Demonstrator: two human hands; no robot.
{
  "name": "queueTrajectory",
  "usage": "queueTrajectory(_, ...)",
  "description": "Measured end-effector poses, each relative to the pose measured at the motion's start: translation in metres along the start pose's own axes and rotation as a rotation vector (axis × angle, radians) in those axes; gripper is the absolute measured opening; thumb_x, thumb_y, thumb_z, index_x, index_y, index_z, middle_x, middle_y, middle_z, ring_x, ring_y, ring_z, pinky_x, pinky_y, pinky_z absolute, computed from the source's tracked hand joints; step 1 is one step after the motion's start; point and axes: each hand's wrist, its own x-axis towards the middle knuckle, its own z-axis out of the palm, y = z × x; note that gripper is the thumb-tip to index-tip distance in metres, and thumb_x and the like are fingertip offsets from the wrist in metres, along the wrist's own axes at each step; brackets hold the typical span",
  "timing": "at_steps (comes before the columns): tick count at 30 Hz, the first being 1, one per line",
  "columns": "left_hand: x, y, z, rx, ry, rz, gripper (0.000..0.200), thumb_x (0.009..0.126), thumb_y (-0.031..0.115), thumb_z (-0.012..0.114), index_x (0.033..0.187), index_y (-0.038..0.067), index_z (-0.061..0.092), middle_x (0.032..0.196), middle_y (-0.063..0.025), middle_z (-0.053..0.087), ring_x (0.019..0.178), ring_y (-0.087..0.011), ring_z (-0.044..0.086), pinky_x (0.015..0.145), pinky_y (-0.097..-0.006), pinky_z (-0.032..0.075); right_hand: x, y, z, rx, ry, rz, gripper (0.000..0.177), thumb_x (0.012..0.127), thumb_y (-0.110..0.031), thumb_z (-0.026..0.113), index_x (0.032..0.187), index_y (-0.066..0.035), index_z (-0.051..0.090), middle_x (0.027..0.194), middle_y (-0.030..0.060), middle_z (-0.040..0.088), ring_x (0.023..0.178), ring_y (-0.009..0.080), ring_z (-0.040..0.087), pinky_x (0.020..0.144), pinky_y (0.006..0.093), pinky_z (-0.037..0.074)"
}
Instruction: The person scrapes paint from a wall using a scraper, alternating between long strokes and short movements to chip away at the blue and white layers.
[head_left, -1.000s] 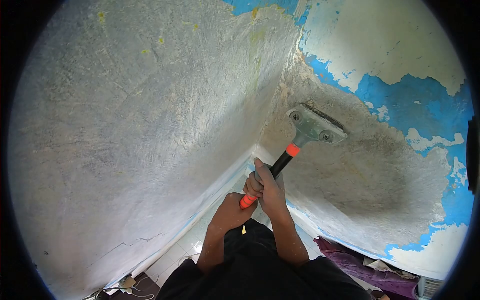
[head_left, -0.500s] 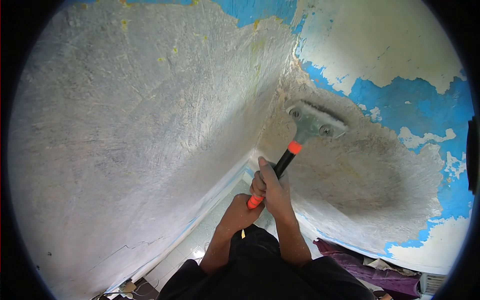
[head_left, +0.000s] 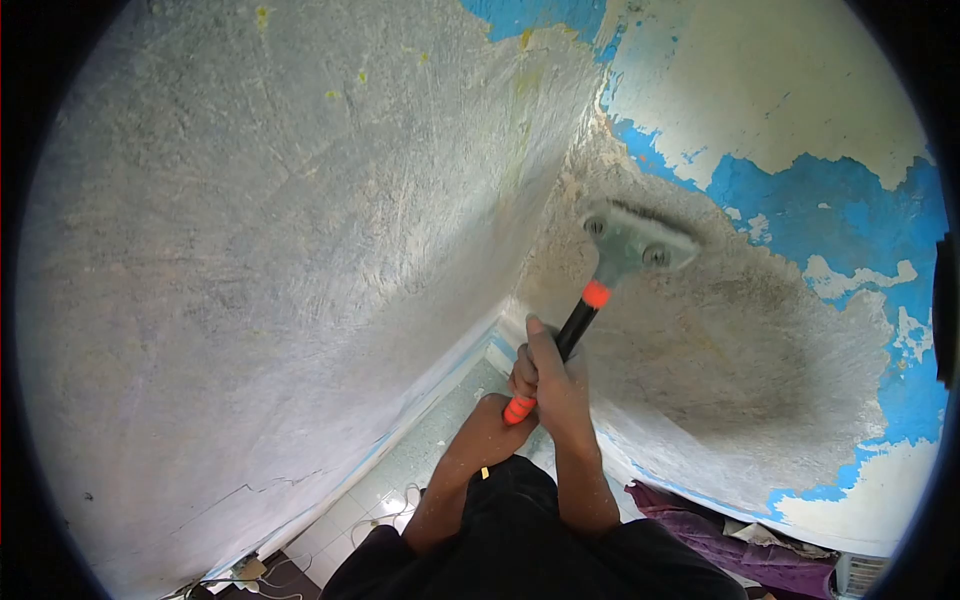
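Black short sleeves, bare forearms, dusty hands point(head_left: 545, 385).

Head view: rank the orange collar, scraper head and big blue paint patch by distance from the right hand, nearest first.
From the right hand, which grips the scraper handle:
1. orange collar, just up the handle from the fingers.
2. scraper head, further up, at the tool's end.
3. blue paint patch, upper right, beyond the head.

1 scraper point(head_left: 612, 262), 1 left hand point(head_left: 490, 428), 1 right hand point(head_left: 555, 385).
Also 2 walls, the left wall point(head_left: 280, 250) and right wall point(head_left: 770, 340); 2 screws point(head_left: 656, 256) on the scraper head; 1 cloth point(head_left: 700, 525).
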Motion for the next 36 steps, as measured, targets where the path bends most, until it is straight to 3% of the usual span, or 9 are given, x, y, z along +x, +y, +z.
queueTrajectory(3, 0.007, 0.018, 0.008, -0.043, 0.017, 0.023, 0.026, 0.082, 0.021, 0.063, 0.081, -0.005, 0.065, 0.063, -0.0134, 0.064, 0.057, -0.0217, 0.059, 0.057, -0.0369, 0.045, 0.003, -0.017, 0.0, -0.019, -0.012, -0.033, 0.042, 0.098, -0.029, 0.055, 0.063, -0.012, 0.037, 0.051, -0.005, 0.032, 0.042, 0.0051, 0.028, 0.042, 0.025, 0.025)
queueTrajectory(6, 0.007, 0.03, 0.003, -0.08, -0.004, -0.035, 0.028, 0.082, 0.021, 0.063, 0.081, -0.007, 0.065, 0.067, -0.0233, 0.064, 0.066, -0.0287, 0.066, 0.064, -0.0406, 0.047, 0.003, -0.02, 0.0, -0.03, -0.018, -0.045, 0.043, 0.097, -0.03, 0.056, 0.063, -0.011, 0.04, 0.051, -0.0048, 0.034, 0.042, 0.0047, 0.029, 0.041, 0.0246, 0.026)
queueTrajectory(12, 0.004, 0.02, 0.002, -0.064, -0.048, 0.04, 0.03, 0.083, 0.023, 0.063, 0.082, -0.007, 0.065, 0.068, -0.0215, 0.065, 0.067, -0.0257, 0.065, 0.065, -0.0393, 0.047, 0.0, -0.012, -0.001, -0.043, 0.025, -0.05, 0.043, 0.097, -0.031, 0.057, 0.062, -0.011, 0.04, 0.05, -0.0046, 0.034, 0.042, 0.005, 0.03, 0.041, 0.0248, 0.027)
queueTrajectory(15, 0.013, 0.016, -0.001, -0.112, -0.027, 0.061, 0.024, 0.081, 0.02, 0.062, 0.07, -0.002, 0.062, 0.054, -0.0051, 0.057, 0.05, -0.0148, 0.054, 0.049, -0.0312, 0.041, 0.006, -0.013, 0.003, -0.07, 0.027, -0.079, 0.044, 0.097, -0.031, 0.056, 0.061, -0.01, 0.04, 0.05, -0.0038, 0.035, 0.041, 0.0056, 0.032, 0.041, 0.0253, 0.028)
queueTrajectory(21, 0.018, 0.011, -0.001, -0.184, -0.178, -0.012, 0.022, 0.08, 0.017, 0.06, 0.062, 0.004, 0.053, 0.052, -0.0019, 0.052, 0.045, -0.0124, 0.049, 0.046, -0.0286, 0.037, 0.006, -0.009, -0.001, -0.159, 0.05, -0.104, 0.045, 0.097, -0.032, 0.056, 0.061, -0.009, 0.043, 0.049, -0.0024, 0.038, 0.041, 0.0067, 0.036, 0.041, 0.0258, 0.032)
queueTrajectory(24, 0.021, 0.013, 0.001, -0.216, -0.199, -0.019, 0.019, 0.08, 0.015, 0.059, 0.066, 0.005, 0.052, 0.052, -0.0005, 0.05, 0.045, -0.0111, 0.047, 0.044, -0.0275, 0.035, 0.008, -0.009, -0.002, -0.182, 0.061, -0.122, 0.045, 0.097, -0.032, 0.056, 0.061, -0.008, 0.043, 0.049, -0.0024, 0.039, 0.041, 0.0068, 0.037, 0.041, 0.0257, 0.033)
queueTrajectory(27, 0.03, 0.0, -0.002, -0.284, -0.253, 0.039, 0.031, 0.084, 0.027, 0.065, 0.065, 0.003, 0.057, 0.05, -0.0013, 0.051, 0.046, -0.0122, 0.049, 0.048, -0.0298, 0.036, 0.009, -0.007, 0.0, -0.169, 0.065, -0.118, 0.045, 0.097, -0.032, 0.056, 0.061, -0.008, 0.044, 0.049, -0.0024, 0.039, 0.041, 0.0069, 0.037, 0.041, 0.0257, 0.033)
queueTrajectory(36, 0.032, 0.003, 0.003, -0.402, -0.298, 0.059, 0.033, 0.086, 0.029, 0.064, 0.064, 0.007, 0.053, 0.048, -0.0003, 0.048, 0.043, -0.0102, 0.045, 0.045, -0.0278, 0.034, 0.01, -0.014, 0.001, -0.194, 0.067, -0.113, 0.045, 0.096, -0.033, 0.058, 0.062, -0.008, 0.044, 0.049, -0.0021, 0.039, 0.04, 0.0072, 0.038, 0.041, 0.0254, 0.033)
